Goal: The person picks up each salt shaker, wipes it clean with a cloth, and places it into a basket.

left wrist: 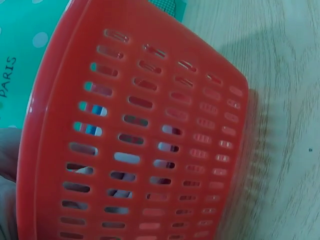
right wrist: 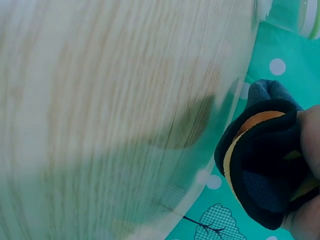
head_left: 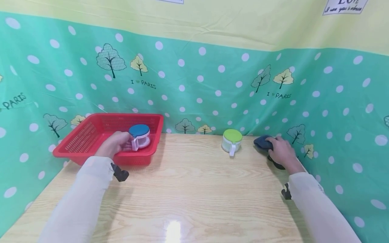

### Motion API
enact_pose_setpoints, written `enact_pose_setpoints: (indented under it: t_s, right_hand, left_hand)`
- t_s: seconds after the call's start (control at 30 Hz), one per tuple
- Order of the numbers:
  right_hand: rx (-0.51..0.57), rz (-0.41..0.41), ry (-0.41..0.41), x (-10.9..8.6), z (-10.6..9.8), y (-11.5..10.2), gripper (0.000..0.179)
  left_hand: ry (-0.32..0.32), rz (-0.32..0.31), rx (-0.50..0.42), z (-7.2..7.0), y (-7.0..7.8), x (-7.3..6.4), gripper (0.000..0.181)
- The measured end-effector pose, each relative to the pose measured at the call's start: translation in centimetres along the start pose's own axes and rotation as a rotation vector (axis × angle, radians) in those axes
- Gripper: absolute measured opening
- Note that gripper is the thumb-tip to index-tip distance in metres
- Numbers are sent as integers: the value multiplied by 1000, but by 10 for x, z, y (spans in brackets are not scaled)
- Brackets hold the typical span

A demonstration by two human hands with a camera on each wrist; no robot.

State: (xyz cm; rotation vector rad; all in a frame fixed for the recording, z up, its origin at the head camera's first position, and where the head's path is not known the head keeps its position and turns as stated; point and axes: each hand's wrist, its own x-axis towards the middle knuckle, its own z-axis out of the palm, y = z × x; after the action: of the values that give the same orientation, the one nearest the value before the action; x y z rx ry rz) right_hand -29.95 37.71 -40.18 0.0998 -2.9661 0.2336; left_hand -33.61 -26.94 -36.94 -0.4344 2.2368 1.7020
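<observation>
A small clear jar with a blue lid [head_left: 139, 130] and a white handle is inside the red basket [head_left: 136, 160]. My left hand [head_left: 117, 143] reaches over the basket's front rim and grips the jar by that handle. In the left wrist view the basket's slotted wall [left wrist: 155, 117] hides most of the jar. At the far right of the table, my right hand [head_left: 282, 152] pinches a folded dark blue cloth item [head_left: 262, 143]. The right wrist view shows the cloth item's [right wrist: 265, 195] thick black edging and a yellow-orange layer inside the fold.
A similar jar with a green lid [head_left: 232, 136] stands near the table's back edge, its white handle facing me. A green dotted curtain [head_left: 188, 77] hangs behind the wooden table [head_left: 194, 182] and along both sides. The basket occupies the back left corner.
</observation>
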Motion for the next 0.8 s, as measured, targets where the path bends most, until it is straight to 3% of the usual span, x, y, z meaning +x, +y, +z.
enact_pose_setpoints:
  t_s: [0.17,0.33,0.53,0.8]
  right_hand:
    - [-5,-1,2,0,-1,-3,51]
    - [-12,2,-9,0,-1,-5,51]
    - [-18,-7,-10,-1,0,-5,50]
    - [-29,-26,17,-2,5,-2,49]
  left_hand:
    - [-26,-2,17,-5,-1,-6,39]
    - [27,-1,83,-13,1,-12,47]
    - [73,82,159,-18,11,-15,48]
    - [9,201,151,-3,32,-27,56]
